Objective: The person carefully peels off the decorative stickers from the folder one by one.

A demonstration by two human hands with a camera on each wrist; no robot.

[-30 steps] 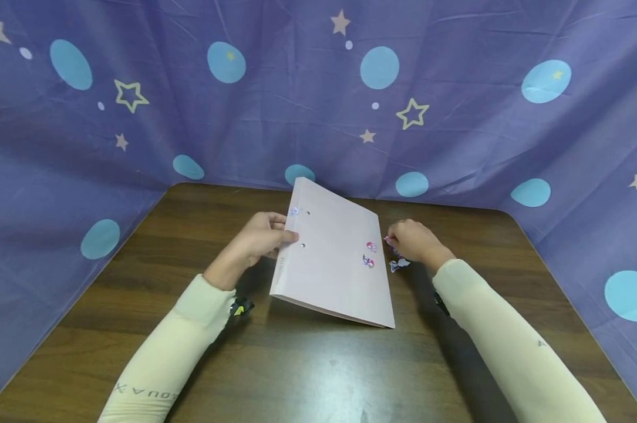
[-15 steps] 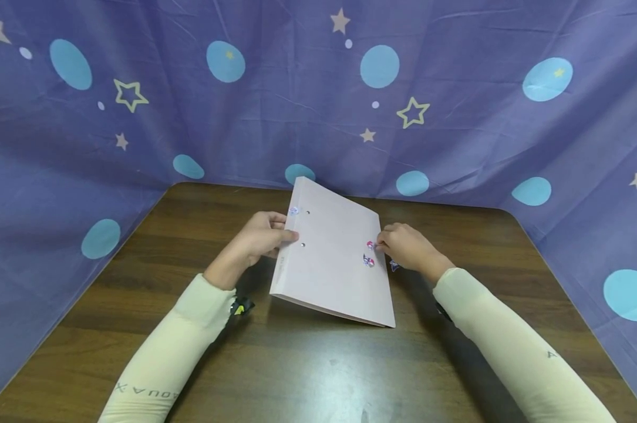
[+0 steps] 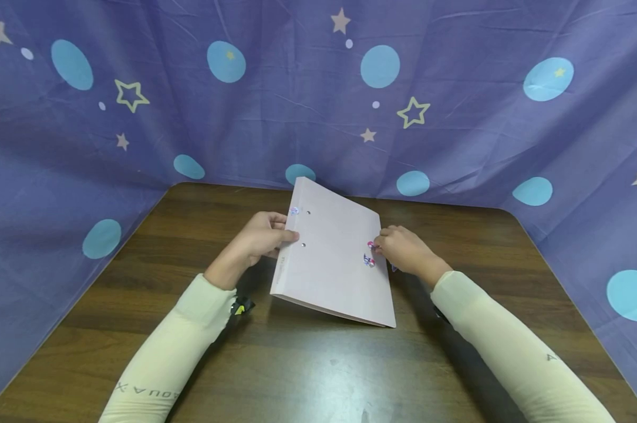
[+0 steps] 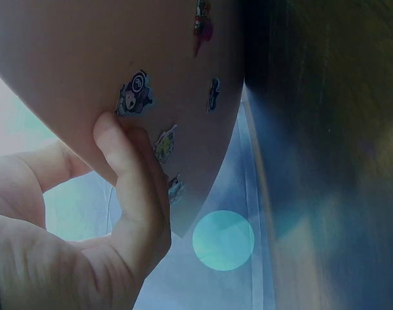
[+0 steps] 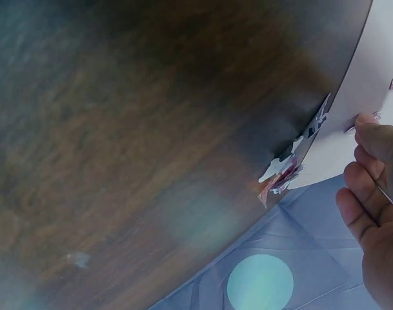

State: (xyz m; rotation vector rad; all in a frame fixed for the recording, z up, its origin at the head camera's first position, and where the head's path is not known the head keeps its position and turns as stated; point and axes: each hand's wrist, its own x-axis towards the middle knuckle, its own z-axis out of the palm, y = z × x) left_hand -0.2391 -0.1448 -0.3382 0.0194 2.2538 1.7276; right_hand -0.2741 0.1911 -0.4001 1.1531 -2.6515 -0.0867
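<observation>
Since a second ago, right hand (image 3: 403,251) has moved from loose stickers (image 5: 283,171) to the pink folder (image 3: 331,258), fingers pressing its 3 o'clock edge; left hand (image 3: 260,238) fingers pinch its 9 o'clock edge at mid-surface (image 3: 307,364)

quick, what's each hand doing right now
Left hand: grips the spine edge of the pink folder.
Right hand: fingertips press a sticker on the folder cover; nothing is gripped.

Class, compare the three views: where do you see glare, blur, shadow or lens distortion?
Head view: sharp, wide-angle bowing of the table edges, soft glare near the front. Left wrist view: dim and soft, the folder shaded beside the left hand. Right wrist view: blurred wood, a pale flare, the right hand dark.
</observation>
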